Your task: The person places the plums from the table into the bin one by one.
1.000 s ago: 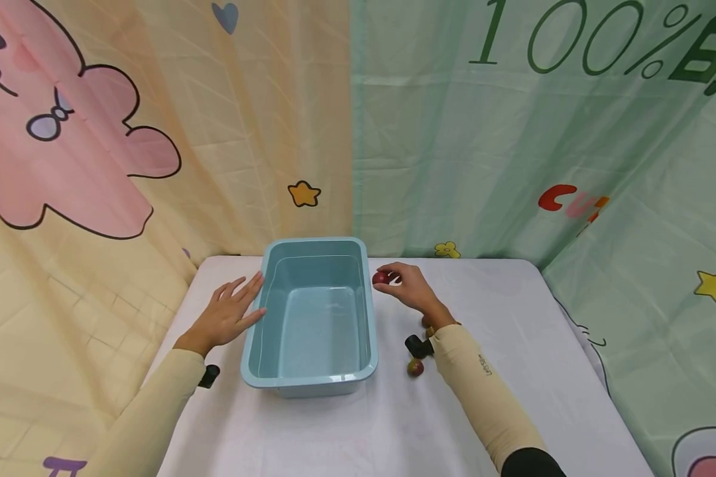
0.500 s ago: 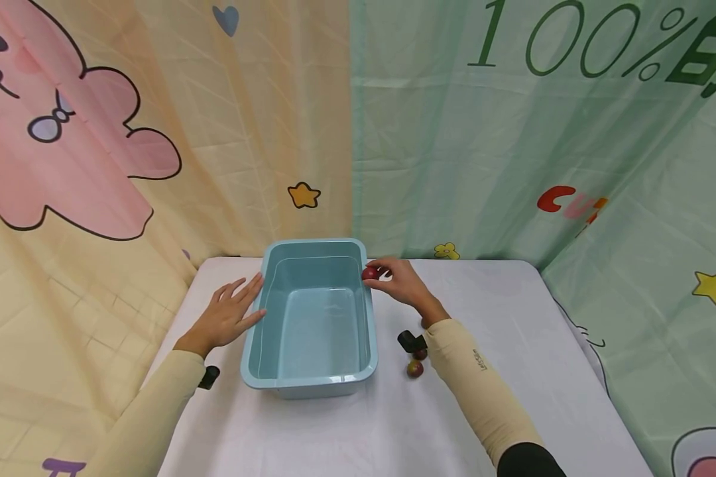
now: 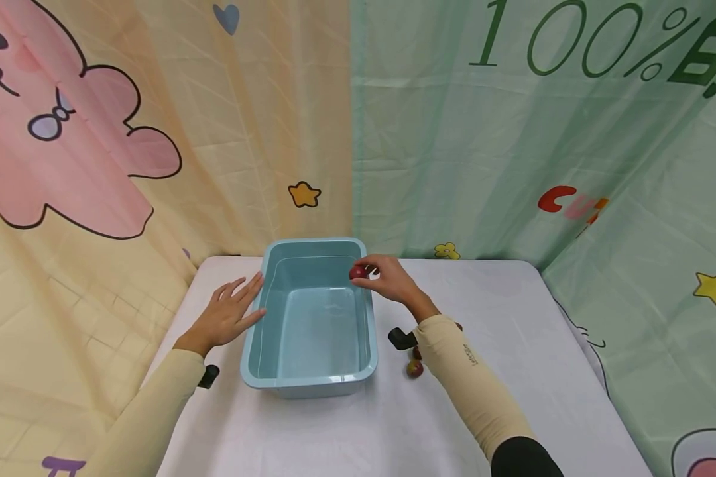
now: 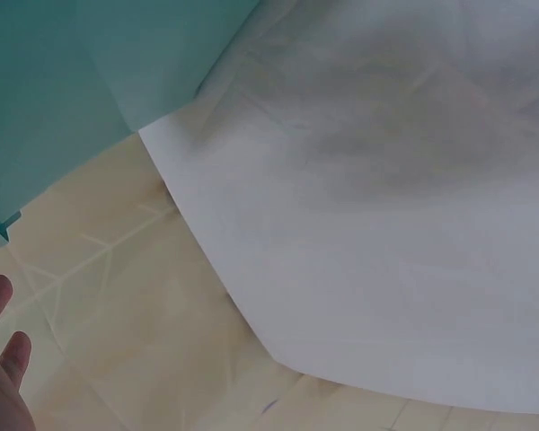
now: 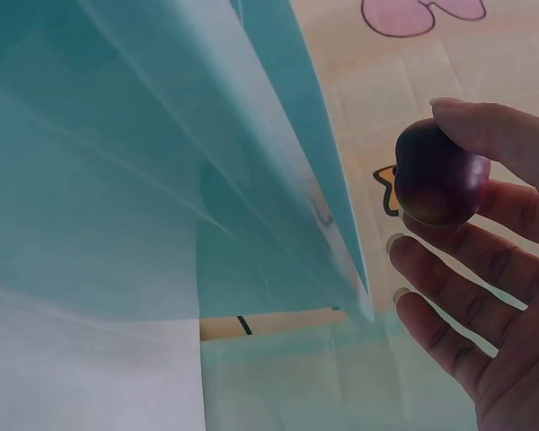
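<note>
Held fruit (image 3: 358, 272): one, round, dark red; off the table, above the basin's right side near its far right corner, seen just within the rim in the head view; exact height not to be told.
Grip, right hand (image 3: 389, 279): thumb and foremost fingers pinched on the held fruit; lower fingers apart from it.
Just changed: carried leftward from above the table, across the right rim, to the basin's inner side.
Meaning for the work: by judgement, side wall already passed, release not yet made.
Basin (image 3: 310, 383): pale blue, rectangular, upright on the table.
Left hand (image 3: 229, 311): fingers straight and spread, nothing gripped; at the left rim, apparently touching; unmoved over the same interval; by judgement, a steadying hold.
Near loose fruit (image 3: 414, 368): red and green, on the table right of the basin.
Second loose fruit (image 3: 417, 353): just beyond the first, mostly hidden by the right sleeve (image 3: 471, 377).
Table (image 3: 310, 437): white-covered, beneath all.
Curtains (image 3: 423, 132): printed, yellow and green, behind.
</note>
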Available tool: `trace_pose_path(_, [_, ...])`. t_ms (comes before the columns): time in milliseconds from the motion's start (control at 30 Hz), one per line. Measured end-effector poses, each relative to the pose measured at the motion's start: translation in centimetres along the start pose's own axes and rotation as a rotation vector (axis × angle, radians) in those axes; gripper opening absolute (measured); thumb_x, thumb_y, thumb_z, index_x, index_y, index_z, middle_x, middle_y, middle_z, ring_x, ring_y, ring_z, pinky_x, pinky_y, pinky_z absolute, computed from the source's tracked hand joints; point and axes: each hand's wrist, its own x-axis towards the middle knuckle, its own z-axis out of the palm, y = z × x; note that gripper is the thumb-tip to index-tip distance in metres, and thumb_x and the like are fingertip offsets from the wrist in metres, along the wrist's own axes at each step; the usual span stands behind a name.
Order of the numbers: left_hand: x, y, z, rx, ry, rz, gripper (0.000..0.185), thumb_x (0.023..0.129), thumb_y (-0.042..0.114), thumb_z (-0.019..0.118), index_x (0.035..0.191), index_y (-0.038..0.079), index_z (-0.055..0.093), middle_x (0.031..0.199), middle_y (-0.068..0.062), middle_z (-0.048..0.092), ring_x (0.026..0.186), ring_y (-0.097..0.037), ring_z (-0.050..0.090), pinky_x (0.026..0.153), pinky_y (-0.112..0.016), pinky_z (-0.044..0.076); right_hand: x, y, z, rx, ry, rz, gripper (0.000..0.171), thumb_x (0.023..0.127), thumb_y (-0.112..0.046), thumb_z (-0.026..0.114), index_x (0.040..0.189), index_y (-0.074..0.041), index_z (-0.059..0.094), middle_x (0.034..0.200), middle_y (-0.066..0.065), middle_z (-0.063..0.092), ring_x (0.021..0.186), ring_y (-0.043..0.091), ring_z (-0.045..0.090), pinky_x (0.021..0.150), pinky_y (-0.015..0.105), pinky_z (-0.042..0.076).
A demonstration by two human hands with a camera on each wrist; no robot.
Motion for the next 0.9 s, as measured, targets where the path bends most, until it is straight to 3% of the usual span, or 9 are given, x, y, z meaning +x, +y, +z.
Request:
trace_pose_path(467, [0.1, 0.1, -0.3, 0.006, -0.022, -0.017, 0.074, 0.098, 0.046, 0.045, 0.155, 0.009, 0.014, 0.16, -0.011, 0.016, 0.143, -0.041, 0.013, 0.112, -0.061, 0.005, 1.1, -0.7, 1.3, -0.007, -0.041, -0.055, 0.039, 0.087, -0.025, 0.073, 0.118, -0.002, 0.066, 0.102, 0.006, 0.069, 0.092, 0.018, 0.063, 0.082, 0.032, 0.053])
trace_pose_path(900, [0.0, 0.3, -0.2, -0.008, -0.008, -0.018, 0.073, 0.097, 0.044, 0.046, 0.154, 0.008, 0.017, 0.16, -0.012, 0.017, 0.143, -0.041, 0.014, 0.112, -0.061, 0.006, 1.4, -1.3, 2.0, 0.007, -0.057, -0.105, 0.036, 0.086, -0.024, 0.073, 0.114, -0.003, 0.067, 0.1, 0.005, 0.069, 0.091, 0.016, 0.062, 0.083, 0.033, 0.053])
